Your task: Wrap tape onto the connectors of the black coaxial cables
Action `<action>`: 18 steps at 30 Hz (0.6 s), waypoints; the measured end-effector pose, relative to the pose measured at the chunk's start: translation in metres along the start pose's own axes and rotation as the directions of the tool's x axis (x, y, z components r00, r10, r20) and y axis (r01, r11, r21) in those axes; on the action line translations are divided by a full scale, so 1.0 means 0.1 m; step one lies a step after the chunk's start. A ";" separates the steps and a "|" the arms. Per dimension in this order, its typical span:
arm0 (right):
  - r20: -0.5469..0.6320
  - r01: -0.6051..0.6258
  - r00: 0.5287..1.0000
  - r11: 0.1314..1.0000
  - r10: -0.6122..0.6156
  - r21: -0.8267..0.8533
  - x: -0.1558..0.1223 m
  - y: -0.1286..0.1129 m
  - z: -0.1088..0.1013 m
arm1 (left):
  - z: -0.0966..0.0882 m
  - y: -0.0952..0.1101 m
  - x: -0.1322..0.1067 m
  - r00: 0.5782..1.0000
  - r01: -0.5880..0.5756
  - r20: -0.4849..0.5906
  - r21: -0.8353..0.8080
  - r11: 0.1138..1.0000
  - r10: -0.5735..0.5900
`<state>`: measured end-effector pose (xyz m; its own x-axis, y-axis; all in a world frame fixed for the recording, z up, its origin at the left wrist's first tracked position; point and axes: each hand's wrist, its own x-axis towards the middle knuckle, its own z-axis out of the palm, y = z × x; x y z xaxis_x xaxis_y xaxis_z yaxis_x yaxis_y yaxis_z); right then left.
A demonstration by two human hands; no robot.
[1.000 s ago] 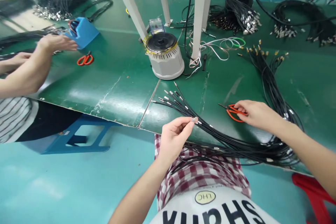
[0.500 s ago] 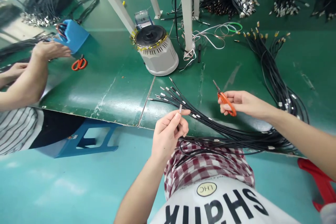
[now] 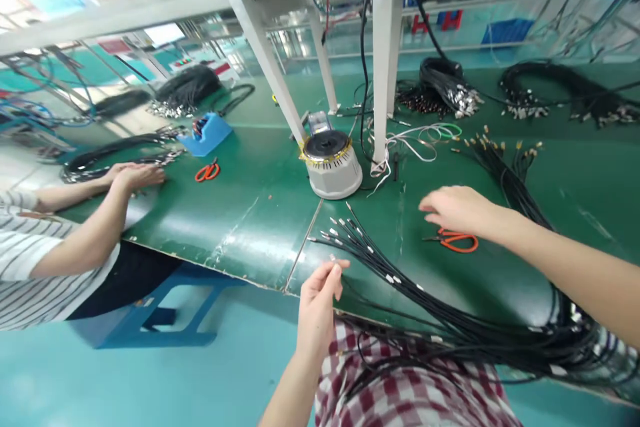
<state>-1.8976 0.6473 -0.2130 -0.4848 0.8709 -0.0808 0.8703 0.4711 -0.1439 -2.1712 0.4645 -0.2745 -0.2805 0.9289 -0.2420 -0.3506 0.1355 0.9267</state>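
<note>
My left hand [image 3: 319,297] is pinched on the metal tip of one thin black cable, held just off the near edge of the green table [image 3: 240,213]. A fan of black cables with silver ends [image 3: 380,267] spreads across the table beside it and trails into my lap. My right hand [image 3: 457,209] hovers with loose fingers and nothing in it, just above the orange scissors [image 3: 457,241] that lie flat on the table.
A white round machine [image 3: 334,167] stands behind the cables by white frame legs [image 3: 386,80]. More cable bundles [image 3: 445,90] lie at the back. At left, another person's hands [image 3: 133,175] rest on cables; a second pair of orange scissors [image 3: 207,172] and a blue box [image 3: 206,134] sit near them.
My right hand has put the orange scissors down on the table and lifted off them. My left hand keeps its pinch on the cable tip. The view has tilted upward.
</note>
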 end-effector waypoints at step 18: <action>0.263 -0.351 0.930 0.406 0.257 0.843 2.41 -0.62 -0.40 | -0.32 -0.20 0.19 0.988 0.153 0.045 -0.193 0.969 -0.147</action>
<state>-2.0648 0.8333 -0.1839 -0.2502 0.8939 -0.3720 0.4505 -0.2326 -0.8620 -2.1978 0.4688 -0.3070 -0.1850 0.9136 -0.3621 -0.5552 0.2068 0.8056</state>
